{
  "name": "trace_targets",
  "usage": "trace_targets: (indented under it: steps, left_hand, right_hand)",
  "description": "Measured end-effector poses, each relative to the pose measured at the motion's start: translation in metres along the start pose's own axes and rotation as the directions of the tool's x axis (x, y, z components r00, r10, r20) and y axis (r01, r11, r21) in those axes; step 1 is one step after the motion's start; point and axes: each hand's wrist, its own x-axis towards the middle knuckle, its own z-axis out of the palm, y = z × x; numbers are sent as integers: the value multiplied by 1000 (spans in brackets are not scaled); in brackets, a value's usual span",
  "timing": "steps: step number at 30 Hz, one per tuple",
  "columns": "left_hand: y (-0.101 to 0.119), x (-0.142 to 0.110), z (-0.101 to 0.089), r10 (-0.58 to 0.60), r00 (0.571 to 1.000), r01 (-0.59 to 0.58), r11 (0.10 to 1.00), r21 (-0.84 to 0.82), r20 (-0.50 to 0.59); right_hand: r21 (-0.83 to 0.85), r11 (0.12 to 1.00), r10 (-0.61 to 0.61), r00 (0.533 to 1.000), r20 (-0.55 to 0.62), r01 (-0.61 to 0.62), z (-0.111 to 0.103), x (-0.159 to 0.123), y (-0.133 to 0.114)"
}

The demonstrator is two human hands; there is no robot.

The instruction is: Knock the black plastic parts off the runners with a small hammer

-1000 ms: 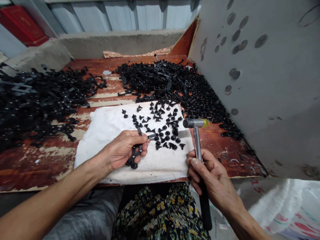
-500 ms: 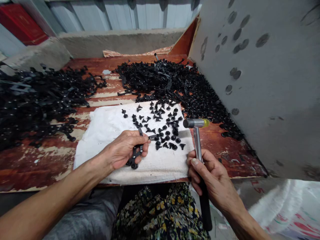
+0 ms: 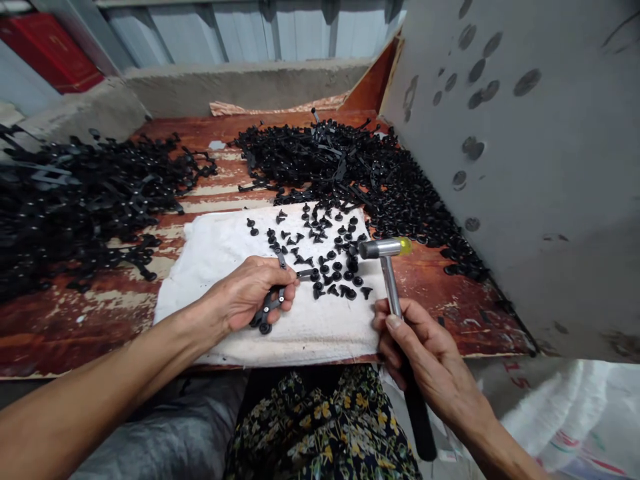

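Two hands are occupied: the left hand (image 3: pixel 250 290) pinches a black linkage (image 3: pixel 275 305) over the white cloth (image 3: pixel 320 330), toward its near edge; the right hand (image 3: pixel 423 343) grips a hammer (image 3: pixel 391 285) by the cloth's right edge. Sound hammering calls for a flat, steady linkage and square contact.

Got a red box-like thing (image 3: pixel 53 50) in the upper left of my view, corrugated metal wall (image 3: pixel 243 33) along the top with a rough concrete ledge (image 3: pixel 200 92) under it. Big grey panel (image 3: pixel 565 173) fills the right, all blotchy with dark spots (image 3: pixel 527 82). White sack (image 3: pixel 560 397) lower right, my floral clothing (image 3: pixel 325 427) bottom centre.
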Motion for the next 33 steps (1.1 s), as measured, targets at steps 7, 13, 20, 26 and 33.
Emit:
trace_targets:
  steps: [7,13,20,26,33]
  left_hand:
    - [5,1,0,-28,1000,28,999,37,-7]
    - [2,1,0,-27,1000,28,999,18,-8]
    - [-2,-1,1,-21,999,20,999,-25,-32]
    - [-3,0,2,-25,999,25,1000,-18,-38]
    - [-2,-2,4,-35,998,35,999,-5,-43]
  right_hand:
    - [-585,532,-569,770,289,613,-7,9,-15]
    - [-689,304,-547,713,439,658,-7,15,-29]
    - [-671,279,-652,649,393,687,-4,9,-35]
    - [-660,326,-663,661,351,677,-4,7,-32]
    - [-701,294,-563,710,422,650,-3,7,-38]
